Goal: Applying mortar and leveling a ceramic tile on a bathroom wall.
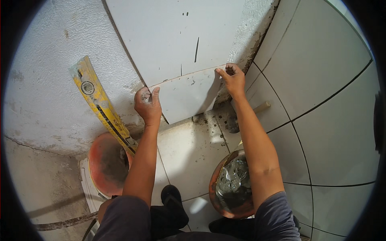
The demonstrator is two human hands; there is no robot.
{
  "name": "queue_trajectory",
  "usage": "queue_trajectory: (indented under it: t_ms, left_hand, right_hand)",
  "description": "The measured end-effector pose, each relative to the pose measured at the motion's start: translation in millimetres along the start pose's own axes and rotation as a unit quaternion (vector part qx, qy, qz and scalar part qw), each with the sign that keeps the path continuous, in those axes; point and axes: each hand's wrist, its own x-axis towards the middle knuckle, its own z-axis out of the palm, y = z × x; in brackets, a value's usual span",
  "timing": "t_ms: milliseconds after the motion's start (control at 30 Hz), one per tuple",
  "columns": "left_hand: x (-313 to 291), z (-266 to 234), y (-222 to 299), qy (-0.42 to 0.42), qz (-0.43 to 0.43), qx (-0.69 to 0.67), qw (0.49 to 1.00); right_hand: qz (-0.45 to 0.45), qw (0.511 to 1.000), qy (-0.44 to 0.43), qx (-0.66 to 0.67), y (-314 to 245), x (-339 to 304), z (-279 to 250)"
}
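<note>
A short white tile (187, 94) stands against the wall, directly below a tall white tile (181, 40) with dark marks. My left hand (148, 106) is closed at the short tile's upper left corner, thumb up along its face and fingers curled by the edge. At the upper right corner, my right hand (233, 80) pinches the tile between thumb and fingers. The short tile's top edge meets the tall tile's lower edge, or nearly so. Whether mortar lies behind it is hidden.
A yellow spirit level (102, 102) leans on the left wall by an orange bucket (98, 160). Wet grey mortar (235, 184) fills another bucket (215, 201) under my right forearm. A mallet (261, 107) stands in the right corner beside the tiled wall (321, 72). Splashes dot the floor tiles (181, 148).
</note>
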Motion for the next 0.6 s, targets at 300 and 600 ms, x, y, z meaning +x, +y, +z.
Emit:
queue_trajectory:
  t_ms: [300, 600]
  left_hand:
    - [0.9, -2.2, 4.1, -0.001, 0.017, 0.005, 1.000]
    - [1.5, -3.2, 0.1, 0.006, 0.022, -0.029, 0.999]
  right_hand:
    - [0.010, 1.000, -0.006, 0.002, -3.1, 0.3, -2.7]
    - [0.019, 1.000, -0.019, 0.015, -3.2, -0.3, -2.4]
